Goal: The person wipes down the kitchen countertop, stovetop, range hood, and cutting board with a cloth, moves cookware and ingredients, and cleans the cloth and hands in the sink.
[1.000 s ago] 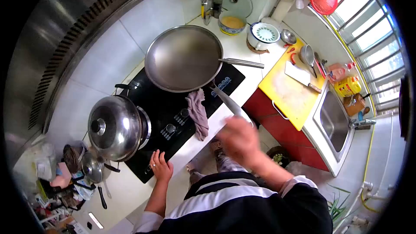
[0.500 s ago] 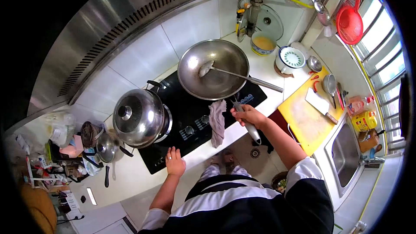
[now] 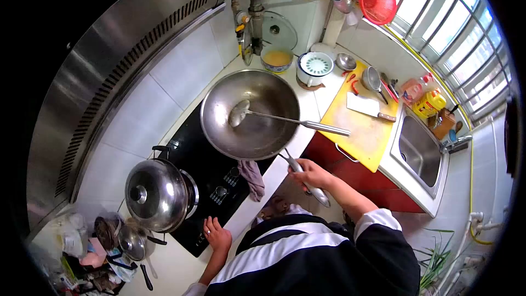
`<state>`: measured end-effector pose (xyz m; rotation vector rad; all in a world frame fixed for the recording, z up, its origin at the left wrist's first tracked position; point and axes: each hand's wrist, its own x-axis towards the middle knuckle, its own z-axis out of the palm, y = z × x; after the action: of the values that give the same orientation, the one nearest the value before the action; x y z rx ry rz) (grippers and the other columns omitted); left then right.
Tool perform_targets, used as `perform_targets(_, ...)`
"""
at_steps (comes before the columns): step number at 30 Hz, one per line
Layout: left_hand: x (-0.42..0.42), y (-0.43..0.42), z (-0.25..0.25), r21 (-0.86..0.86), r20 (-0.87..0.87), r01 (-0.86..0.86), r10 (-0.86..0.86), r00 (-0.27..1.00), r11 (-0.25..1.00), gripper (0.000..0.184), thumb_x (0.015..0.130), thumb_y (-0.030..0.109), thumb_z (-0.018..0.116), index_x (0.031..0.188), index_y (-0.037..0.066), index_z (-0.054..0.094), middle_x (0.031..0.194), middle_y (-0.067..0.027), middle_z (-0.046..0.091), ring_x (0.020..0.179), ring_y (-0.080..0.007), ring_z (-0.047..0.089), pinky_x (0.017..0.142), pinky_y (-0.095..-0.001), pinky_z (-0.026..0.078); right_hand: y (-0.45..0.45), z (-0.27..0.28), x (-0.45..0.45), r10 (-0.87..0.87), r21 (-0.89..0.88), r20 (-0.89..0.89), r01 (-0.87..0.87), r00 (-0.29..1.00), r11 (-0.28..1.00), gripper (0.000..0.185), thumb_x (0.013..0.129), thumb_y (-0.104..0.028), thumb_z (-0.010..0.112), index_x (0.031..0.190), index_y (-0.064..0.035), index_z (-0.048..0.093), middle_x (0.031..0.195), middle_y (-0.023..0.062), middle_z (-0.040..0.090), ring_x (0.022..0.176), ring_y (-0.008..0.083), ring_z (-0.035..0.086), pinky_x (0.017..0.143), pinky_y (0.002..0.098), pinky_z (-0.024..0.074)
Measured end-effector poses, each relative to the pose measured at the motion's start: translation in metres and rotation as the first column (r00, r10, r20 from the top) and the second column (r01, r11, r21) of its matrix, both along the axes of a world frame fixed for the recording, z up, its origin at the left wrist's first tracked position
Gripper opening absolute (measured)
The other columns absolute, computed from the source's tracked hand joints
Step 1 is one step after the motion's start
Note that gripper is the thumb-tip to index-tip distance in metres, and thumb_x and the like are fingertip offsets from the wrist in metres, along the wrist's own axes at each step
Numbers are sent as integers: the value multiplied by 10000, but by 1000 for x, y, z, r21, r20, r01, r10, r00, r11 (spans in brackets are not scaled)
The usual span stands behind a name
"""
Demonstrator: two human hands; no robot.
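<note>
From wok [image 3: 260, 94] — handle [image 3: 320, 196] aslant, near-right

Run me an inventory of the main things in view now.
Hob: 1, black, in counter
Wok: 1, grey, over hob's right end
Ladle: 1, silver, in wok
Large lidded pot: 1, silver, hob's left end
Cloth: 1, mauve, hob's front edge
Patterned bowl: 1, bluish, behind wok
Chopping board: 1, yellow, beside sink
Cleaver: 1, silver, on board
Chillies: several, red, board's far end
Strainer: 1, red, hanging by window
Sink: 1, silver, right
Bottles: 2, pink and yellow, by window
Left hand: 1, ungloved, hob's front edge
Right hand: 1, ungloved, wok handle
</note>
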<state>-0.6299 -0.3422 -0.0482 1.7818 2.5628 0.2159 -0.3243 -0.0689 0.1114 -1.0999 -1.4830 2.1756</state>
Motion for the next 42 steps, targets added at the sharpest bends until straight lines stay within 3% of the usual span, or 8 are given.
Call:
perform_targets(8,-4,-1,11,7,47,-2,1,999,1000,545,669,77,586,1198,22,471,1307,-172,422,1245,-378,373,1051,-500,320,-42,21,90,-245,-16,113,248,963,969,197,835,-92,613,985,-26,504,671,21,518,504,106,508,433,246,426)
perform_targets(17,35,40,8,145,182,-235,207,961,961,504,621,-4,630,1112,61,540,1249,-180,449,1174,-391,408,1010,-464,336,-10,2,206,-415,122,288,397,863,910,238,823,-102,619,1020,-19,515,663,33,514,482,113,491,428,263,436)
perform_targets(21,87,96,30,205,247,-47,-5,969,978,505,643,31,663,1136,76,561,1288,-157,444,1180,-383,414,989,-468,363,11,-31,261,-410,119,274,393,870,912,244,822,-105,609,1022,-7,510,661,42,530,452,120,486,398,269,435)
perform_targets(30,145,185,39,56,135,-85,77,988,995,676,705,190,744,1284,38,430,1323,-182,395,1181,-380,420,998,-458,386,51,-48,307,-329,100,259,313,908,944,223,806,-118,605,992,-27,523,603,9,497,422,101,458,372,244,415)
perform_targets(37,136,194,18,-4,105,-124,124,987,992,677,716,171,739,1292,18,420,1275,-156,435,1134,-344,459,899,-422,479,70,-63,334,-242,135,316,208,917,969,231,838,-108,585,1038,-16,513,608,5,475,441,106,466,378,245,399)
perform_targets(38,135,194,15,28,56,-112,110,992,993,510,746,162,694,1197,29,495,1196,-145,492,1071,-325,500,828,-422,507,71,-68,338,-235,134,317,202,919,970,240,839,-107,588,1046,-15,510,616,8,483,452,109,477,397,247,410)
perform_targets(41,120,197,-7,21,40,-70,69,997,997,317,776,181,644,1054,49,566,1129,-144,536,983,-331,549,750,-439,523,73,-71,341,-207,111,332,180,920,977,256,845,-85,588,1075,-8,507,634,24,514,474,124,512,443,258,435)
perform_targets(42,120,200,1,96,13,-66,65,998,993,166,803,189,591,917,69,603,996,-139,601,843,-328,604,694,-446,520,72,-69,340,-195,94,348,172,917,981,265,850,-63,584,1096,-2,505,645,37,536,485,136,537,471,267,448)
